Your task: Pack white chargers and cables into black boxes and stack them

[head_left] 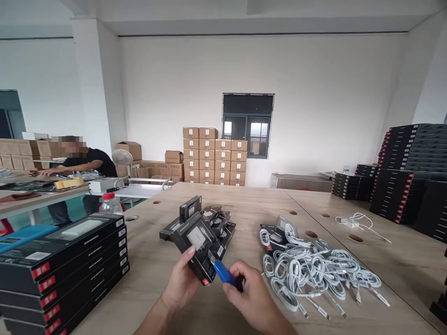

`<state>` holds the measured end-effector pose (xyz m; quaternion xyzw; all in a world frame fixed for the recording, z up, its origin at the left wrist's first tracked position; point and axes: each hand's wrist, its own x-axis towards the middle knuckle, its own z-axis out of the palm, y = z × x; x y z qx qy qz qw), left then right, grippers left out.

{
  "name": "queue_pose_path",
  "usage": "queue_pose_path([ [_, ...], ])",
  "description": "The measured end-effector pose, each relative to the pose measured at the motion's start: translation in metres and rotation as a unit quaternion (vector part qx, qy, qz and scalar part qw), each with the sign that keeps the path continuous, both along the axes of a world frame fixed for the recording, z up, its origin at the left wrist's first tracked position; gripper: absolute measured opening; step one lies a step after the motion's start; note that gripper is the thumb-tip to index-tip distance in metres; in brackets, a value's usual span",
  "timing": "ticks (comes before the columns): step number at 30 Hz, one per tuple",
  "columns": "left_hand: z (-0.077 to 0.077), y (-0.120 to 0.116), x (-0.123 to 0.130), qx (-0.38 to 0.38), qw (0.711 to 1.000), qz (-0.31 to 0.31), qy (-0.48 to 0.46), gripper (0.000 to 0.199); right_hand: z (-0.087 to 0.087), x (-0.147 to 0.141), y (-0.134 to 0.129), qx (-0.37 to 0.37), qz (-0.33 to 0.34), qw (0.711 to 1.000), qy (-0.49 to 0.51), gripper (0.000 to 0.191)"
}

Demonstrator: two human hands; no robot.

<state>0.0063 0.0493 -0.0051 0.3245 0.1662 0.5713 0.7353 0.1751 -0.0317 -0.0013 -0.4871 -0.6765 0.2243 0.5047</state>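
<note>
My left hand [183, 279] grips a black retail box [192, 235] with a clear window, through which a white item shows. The box is tilted up above the table. In my right hand [253, 291] is a blue-handled utility knife [224, 272], its metal tip at the right side of the box. Just behind, several similar black boxes [218, 218] lie in a loose heap, one of them standing on edge. To the right of my right hand spreads a pile of coiled white charging cables [307, 267], with a few black boxes partly under it.
A stack of large black boxes [101, 258] stands at the left, with a red-capped bottle [111, 204] behind it. Tall stacks of black boxes [398, 190] rise at the right. One loose white cable [359, 221] lies nearby. A person [91, 163] works at another table.
</note>
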Motion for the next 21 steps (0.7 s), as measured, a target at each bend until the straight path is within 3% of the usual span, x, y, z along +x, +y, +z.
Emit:
queue_pose_path([
  [7, -0.013, -0.004, 0.013, -0.017, 0.996, -0.080, 0.038, 0.052, -0.010, -0.004, 0.005, 0.080, -0.104, 0.991, -0.017, 0.014],
  [11, -0.015, -0.008, 0.018, 0.002, 0.990, -0.133, 0.052, 0.053, -0.013, -0.003, 0.006, 0.116, -0.139, 0.983, -0.027, 0.013],
  [15, -0.018, -0.012, 0.023, 0.027, 0.981, -0.179, 0.070, 0.054, -0.016, -0.003, 0.009, 0.122, -0.150, 0.981, -0.013, 0.014],
  [21, -0.022, -0.016, 0.025, 0.036, 0.973, -0.198, 0.113, 0.054, -0.019, -0.001, 0.015, 0.086, -0.169, 0.982, 0.018, 0.022],
])
